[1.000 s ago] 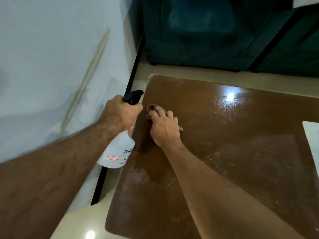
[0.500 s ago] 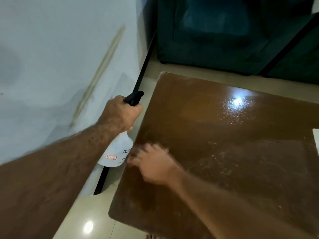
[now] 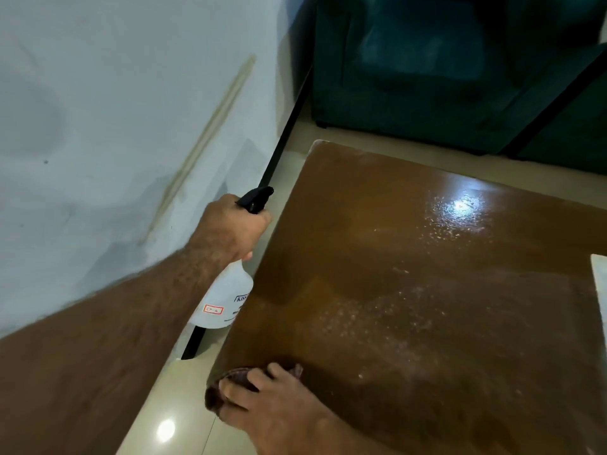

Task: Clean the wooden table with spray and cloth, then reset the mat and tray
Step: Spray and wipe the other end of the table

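Observation:
A glossy brown wooden table (image 3: pixel 427 274) fills the right half of the head view, with wet droplets across its middle. My left hand (image 3: pixel 230 224) grips the neck of a white spray bottle (image 3: pixel 226 300) with a black trigger head, held off the table's left edge. My right hand (image 3: pixel 276 405) presses a dark brown cloth (image 3: pixel 230 379) onto the table's near left corner, fingers spread over it. The cloth folds over the corner edge and most of it lies hidden under my hand.
A pale wall (image 3: pixel 115 126) with a black skirting strip (image 3: pixel 285 126) runs close along the table's left. A dark teal sofa (image 3: pixel 443 67) stands beyond the far edge. A white flat object (image 3: pixel 599 284) sits at the table's right edge. Shiny tiled floor (image 3: pixel 170 421) lies below.
My right hand has swept the cloth from the far left edge down to the near left corner. The left hand and bottle have stayed beside the table's edge.

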